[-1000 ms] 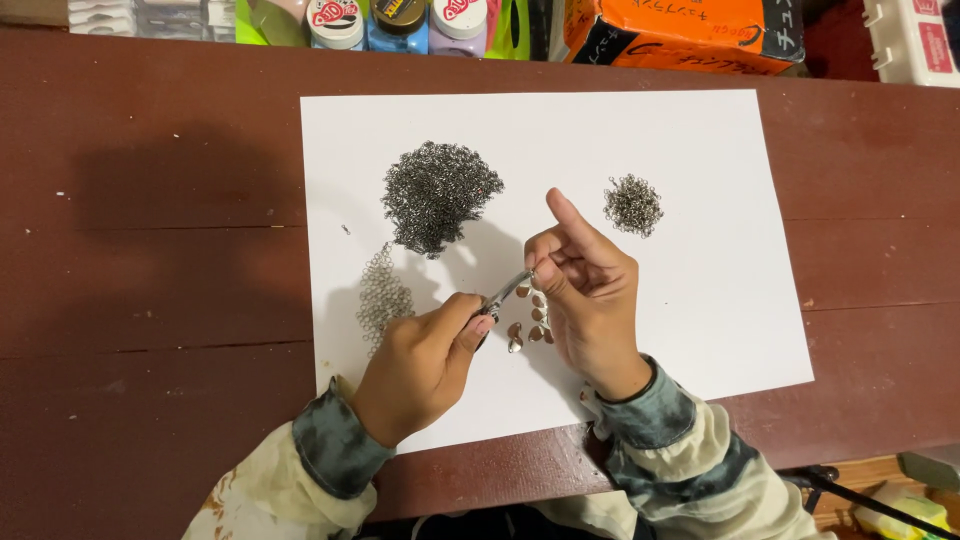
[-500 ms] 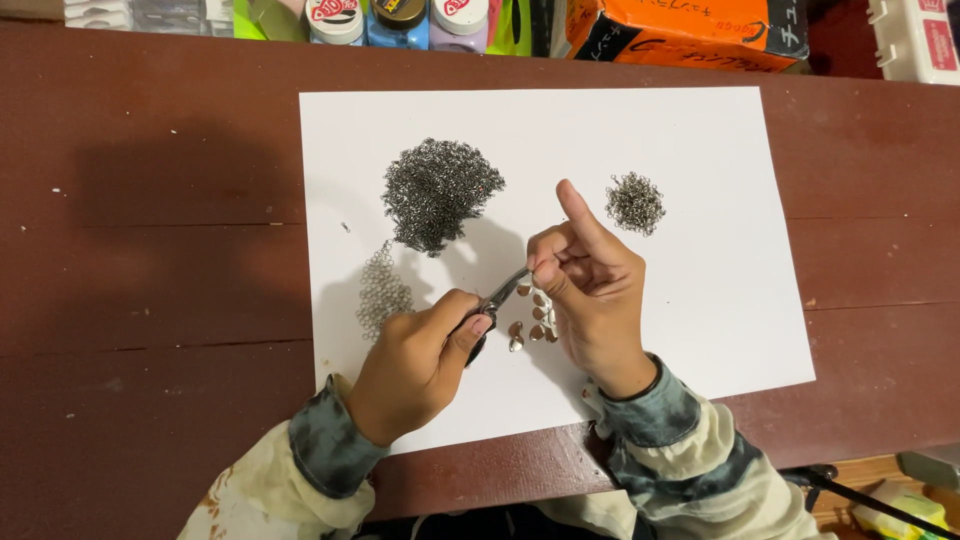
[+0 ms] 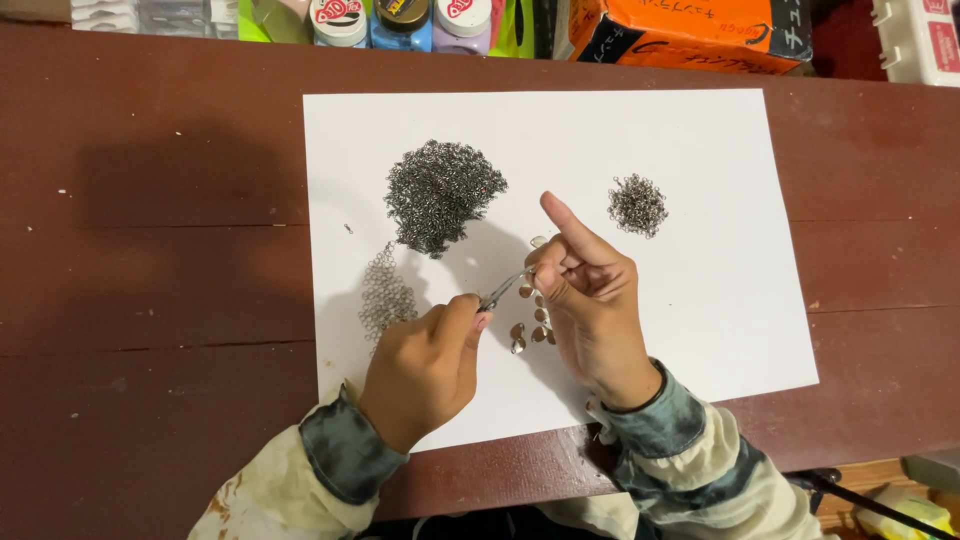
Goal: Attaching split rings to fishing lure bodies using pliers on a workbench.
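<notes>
Left hand [image 3: 425, 365] is curled tight around a pair of small pliers [image 3: 503, 290], tips angled up and to the right. Right hand [image 3: 590, 300] meets those tips, thumb and middle fingers pinched narrow on something tiny at the plier nose, too small to make out, with the index finger sticking straight up and away. Just below the pinch, a short string of small shiny scales [image 3: 533, 325] lies on the white paper sheet [image 3: 720, 300], tucked between the two hands. Left of the left hand sits a flat patch of linked rings [image 3: 385, 293]. Above the hands, the big heap of loose dark metal rings [image 3: 443, 193]; well off to the right, a smaller heap of rings [image 3: 637, 205]. The sheet rests on a dark red-brown wooden worktop [image 3: 150, 250], and along its far edge stand paint bottles [image 3: 400, 18] and an orange box [image 3: 690, 30].
</notes>
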